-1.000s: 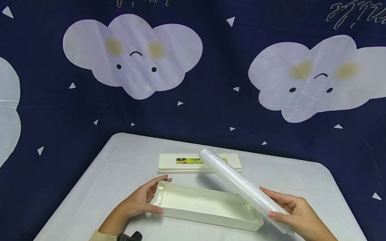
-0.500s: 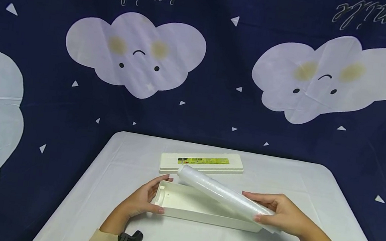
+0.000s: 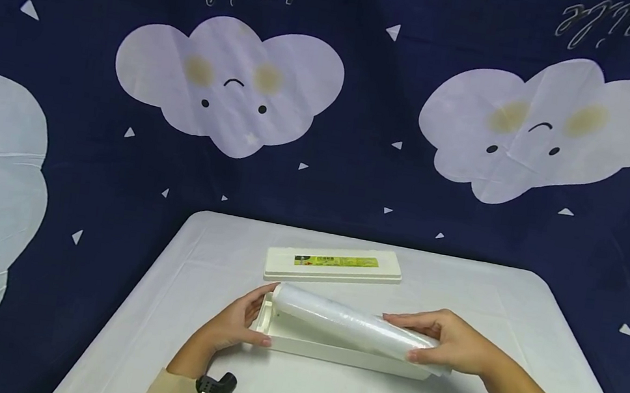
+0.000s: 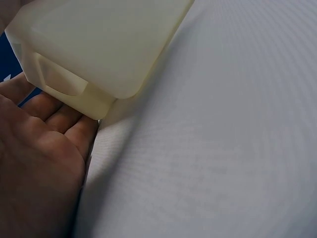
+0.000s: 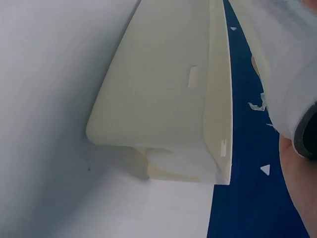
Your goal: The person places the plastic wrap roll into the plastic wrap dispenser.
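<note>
A long cream plastic box (image 3: 342, 356) stands uncovered on the table, its inside partly hidden beneath a roll of cling film (image 3: 335, 317). My left hand (image 3: 234, 324) grips the box's left end, thumb on the front wall and fingers behind. In the left wrist view those fingers (image 4: 64, 116) lie against the box end (image 4: 109, 44). My right hand (image 3: 453, 344) holds the roll near its right end, thumb in front. The roll slants over the box, its left end at the box's left rear corner. In the right wrist view, the roll's dark hollow core (image 5: 309, 134) shows beside the box wall (image 5: 163, 89).
A flat cream lid (image 3: 280, 259) with a yellow-green label lies behind the box. The white-covered table (image 3: 215, 243) meets a dark blue cloth (image 3: 352, 181) printed with clouds. Black wrist cameras sit on both wrists.
My right hand has brought the roll left and lower, turning it more in line with the box. The lid, earlier partly covered, shows whole. My left hand keeps its grip on the box.
</note>
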A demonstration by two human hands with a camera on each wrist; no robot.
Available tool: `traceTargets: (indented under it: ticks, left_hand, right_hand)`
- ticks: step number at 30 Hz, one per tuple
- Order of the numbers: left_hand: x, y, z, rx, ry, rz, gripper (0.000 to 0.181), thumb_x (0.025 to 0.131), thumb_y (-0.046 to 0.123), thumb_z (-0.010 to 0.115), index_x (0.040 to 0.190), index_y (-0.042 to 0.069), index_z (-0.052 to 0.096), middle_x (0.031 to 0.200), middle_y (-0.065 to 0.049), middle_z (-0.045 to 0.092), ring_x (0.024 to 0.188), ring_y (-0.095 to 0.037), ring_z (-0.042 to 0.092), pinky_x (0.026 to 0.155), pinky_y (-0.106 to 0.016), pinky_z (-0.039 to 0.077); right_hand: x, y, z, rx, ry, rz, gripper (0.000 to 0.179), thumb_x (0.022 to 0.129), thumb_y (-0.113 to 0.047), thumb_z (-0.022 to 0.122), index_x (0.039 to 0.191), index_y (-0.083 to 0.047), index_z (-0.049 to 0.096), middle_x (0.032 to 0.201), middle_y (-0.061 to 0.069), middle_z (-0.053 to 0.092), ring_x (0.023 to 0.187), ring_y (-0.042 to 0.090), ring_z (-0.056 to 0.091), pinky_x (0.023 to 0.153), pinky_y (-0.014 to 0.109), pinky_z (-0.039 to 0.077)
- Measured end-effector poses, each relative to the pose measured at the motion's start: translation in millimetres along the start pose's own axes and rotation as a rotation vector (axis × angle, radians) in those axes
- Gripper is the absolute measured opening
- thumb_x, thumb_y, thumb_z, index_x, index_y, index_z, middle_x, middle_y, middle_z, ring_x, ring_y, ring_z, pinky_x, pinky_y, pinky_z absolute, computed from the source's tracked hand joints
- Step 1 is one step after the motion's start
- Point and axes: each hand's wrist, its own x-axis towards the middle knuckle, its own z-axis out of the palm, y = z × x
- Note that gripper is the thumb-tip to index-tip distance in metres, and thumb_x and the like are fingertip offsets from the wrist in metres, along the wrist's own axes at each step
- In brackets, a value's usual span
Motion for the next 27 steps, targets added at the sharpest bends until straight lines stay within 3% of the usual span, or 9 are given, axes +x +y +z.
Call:
traceTargets:
  ticks: [9, 15, 22, 27]
  left_hand:
    - [1.9, -2.5, -4.9, 0.005, -0.055, 0.052, 0.117, 0.070, -0.004, 0.095, 0.165, 0.004, 0.028, 0.165, -0.016, 0.036, 0.153, -0.033, 0.029, 0.119, -0.023, 0.027]
    - [4.7, -3.2, -5.8, 0.018, -0.071, 0.090, 0.113, 0.072, -0.007, 0.093, 0.165, 0.003, 0.030, 0.165, -0.019, 0.036, 0.153, -0.037, 0.029, 0.119, -0.023, 0.027]
    - [2.8, -2.8, -5.5, 0.023, -0.068, 0.075, 0.114, 0.072, -0.011, 0.091, 0.165, 0.003, 0.028, 0.165, -0.017, 0.037, 0.153, -0.035, 0.030, 0.120, -0.023, 0.026]
    - [1.5, -3.2, -5.3, 0.038, -0.066, 0.071, 0.116, 0.071, -0.008, 0.093, 0.166, 0.004, 0.027, 0.165, -0.015, 0.036, 0.153, -0.033, 0.029, 0.120, -0.023, 0.024]
  right_hand:
    - [16.7, -0.1, -2.6, -0.022, -0.085, -0.013, 0.056, 0.088, -0.001, 0.083, 0.142, 0.001, 0.065, 0.143, 0.018, 0.061, 0.118, 0.026, 0.066, 0.086, 0.039, 0.062]
    - [25.5, -0.7, -4.3, 0.001, -0.119, 0.023, 0.059, 0.088, 0.000, 0.083, 0.143, 0.002, 0.063, 0.142, 0.018, 0.062, 0.114, 0.028, 0.069, 0.082, 0.043, 0.064]
    - [31.5, 3.0, -6.6, 0.006, -0.140, 0.025, 0.059, 0.087, 0.000, 0.084, 0.142, 0.003, 0.063, 0.141, 0.021, 0.062, 0.112, 0.032, 0.069, 0.082, 0.043, 0.064]
    - [33.5, 5.1, -7.5, -0.007, -0.148, 0.043, 0.059, 0.087, -0.004, 0.085, 0.142, 0.001, 0.064, 0.142, 0.016, 0.062, 0.119, 0.033, 0.067, 0.086, 0.042, 0.063]
